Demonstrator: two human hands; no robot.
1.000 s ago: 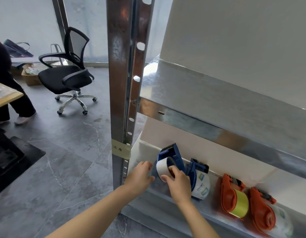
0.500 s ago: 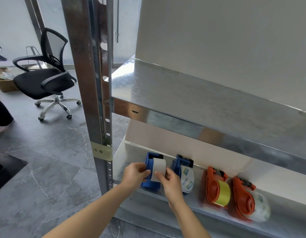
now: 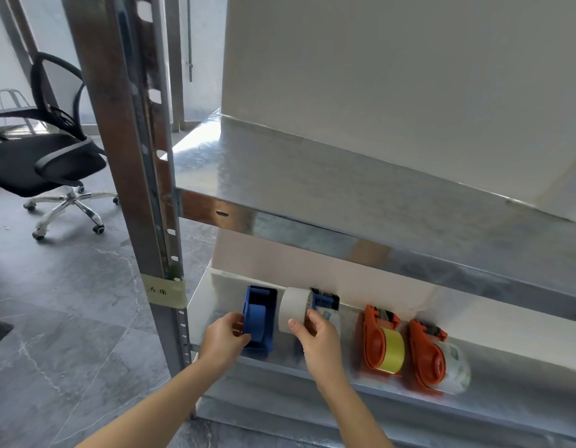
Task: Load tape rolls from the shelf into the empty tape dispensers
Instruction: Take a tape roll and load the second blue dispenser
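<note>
A blue tape dispenser [image 3: 260,315] stands on the lower metal shelf [image 3: 493,379] at its left end, with its bare blue hub showing. My left hand [image 3: 223,339] grips its near left side. Just right of it, my right hand [image 3: 319,344] holds a white tape roll [image 3: 293,310] lifted clear of the dispenser. Behind the roll and my right hand is a second blue dispenser [image 3: 325,302] with a printed roll, mostly hidden. Further right stand an orange dispenser with yellow tape [image 3: 382,341] and an orange dispenser with printed clear tape [image 3: 437,358].
The rack's steel upright [image 3: 131,189], with a paper label taped on, rises just left of my hands. The upper shelf [image 3: 345,189] overhangs the lower one. A black office chair [image 3: 44,156] stands on the grey floor at the left.
The white roll has come out of the left blue dispenser and now sits to its right in my right hand; the dispenser's hub is bare. The view has shifted right and closer.
</note>
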